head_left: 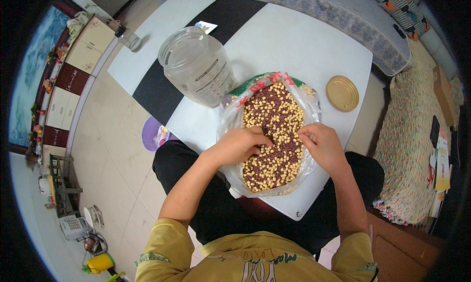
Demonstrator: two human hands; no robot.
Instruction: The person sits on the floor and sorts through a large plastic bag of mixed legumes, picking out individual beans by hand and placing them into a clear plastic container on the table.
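An opened plastic bag (230, 120), clear with green and red print, holds a mix of yellow soybeans (289, 116) and small dark red beans (274, 160). My left hand (241, 145) reaches over the bag's left side, its curled fingertips down at the beans; what they hold, if anything, is hidden. At the right edge of the beans, my right hand (322, 143) has thumb and forefinger pinched together. Whatever lies in that pinch is too small to make out. Behind the bag to the left stands a large clear jar (201, 68) without its lid.
A gold round lid (342, 93) lies on the white table (304, 46) right of the bag. A small dark-capped bottle (128, 38) stands at the far left. Beside the table is a purple bin (150, 135) on the floor. A sofa (314, 12) borders the far side.
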